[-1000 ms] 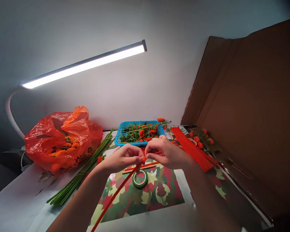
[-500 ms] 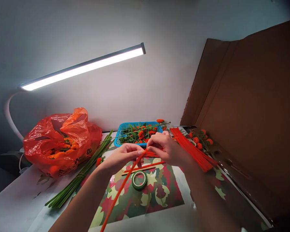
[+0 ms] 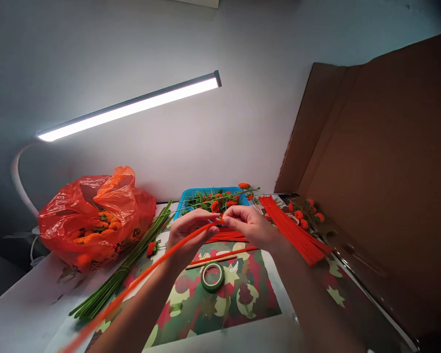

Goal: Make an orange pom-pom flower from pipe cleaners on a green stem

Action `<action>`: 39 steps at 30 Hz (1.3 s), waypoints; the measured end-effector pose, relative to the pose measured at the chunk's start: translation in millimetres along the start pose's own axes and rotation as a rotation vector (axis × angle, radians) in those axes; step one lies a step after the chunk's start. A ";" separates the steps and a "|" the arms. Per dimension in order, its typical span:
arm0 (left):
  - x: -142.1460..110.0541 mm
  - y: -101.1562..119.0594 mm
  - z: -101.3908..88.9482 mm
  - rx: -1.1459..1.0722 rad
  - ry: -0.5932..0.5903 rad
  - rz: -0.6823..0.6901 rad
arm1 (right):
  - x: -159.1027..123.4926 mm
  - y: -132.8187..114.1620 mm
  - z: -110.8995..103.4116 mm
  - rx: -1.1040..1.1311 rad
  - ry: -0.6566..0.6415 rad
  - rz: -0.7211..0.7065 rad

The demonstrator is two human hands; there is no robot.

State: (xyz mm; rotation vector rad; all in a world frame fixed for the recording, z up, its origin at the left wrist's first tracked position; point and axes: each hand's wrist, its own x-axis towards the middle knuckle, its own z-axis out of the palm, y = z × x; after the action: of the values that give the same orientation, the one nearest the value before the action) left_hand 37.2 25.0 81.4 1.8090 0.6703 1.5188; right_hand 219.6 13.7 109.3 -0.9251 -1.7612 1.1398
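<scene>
A long orange pipe cleaner (image 3: 147, 273) runs from the lower left of the head view up to my fingertips, its near part blurred. My right hand (image 3: 250, 226) pinches its far end between thumb and fingers. My left hand (image 3: 189, 234) is closed around it just to the left, thumb below and fingers above, the two hands almost touching. A bit of orange shows between the fingertips; its shape is too small to make out. Beneath the hands are a roll of green tape (image 3: 212, 277), a thin wooden stick (image 3: 209, 261) and more orange-red pipe cleaners (image 3: 227, 235).
Behind the hands stands a blue basket (image 3: 180, 206) of orange flowers. At left are a red plastic bag (image 3: 62, 211) with orange pieces, green stems (image 3: 113, 279) and a lamp (image 3: 132, 105). Red pipe cleaners (image 3: 290, 228), flowers (image 3: 304, 224) and cardboard (image 3: 375, 171) are at right.
My left hand has turned and risen slightly, and the pipe cleaner's loose length has swung left and lies flatter. The right hand keeps its pinch. The view has shifted slightly.
</scene>
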 end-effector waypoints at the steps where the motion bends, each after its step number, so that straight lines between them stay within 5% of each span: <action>1: -0.4 -0.1 1.3 0.016 0.042 -0.004 | 1.2 2.0 1.8 -0.001 0.006 0.024; 7: 2.2 -8.1 3.0 0.006 0.104 -0.145 | 5.3 10.8 12.1 -0.022 0.065 0.040; 14: 0.8 -17.3 3.4 -0.027 0.068 -0.027 | 9.5 11.9 15.4 0.096 -0.001 0.011; 18: 1.7 -18.0 4.9 -0.087 0.073 -0.116 | 11.4 13.6 13.8 0.155 -0.050 0.057; 27: 6.8 -13.8 0.1 -0.219 -0.123 -0.417 | 15.6 26.4 8.7 0.453 -0.207 0.186; 39: 6.6 -13.2 -5.3 -0.221 -0.213 -0.380 | 13.4 22.2 10.2 0.374 -0.216 0.124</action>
State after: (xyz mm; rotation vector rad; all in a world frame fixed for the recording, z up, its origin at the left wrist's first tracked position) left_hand 33.8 39.3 76.0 1.5444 0.6672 1.0867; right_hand 208.3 29.3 89.2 -0.7103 -1.5929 1.6352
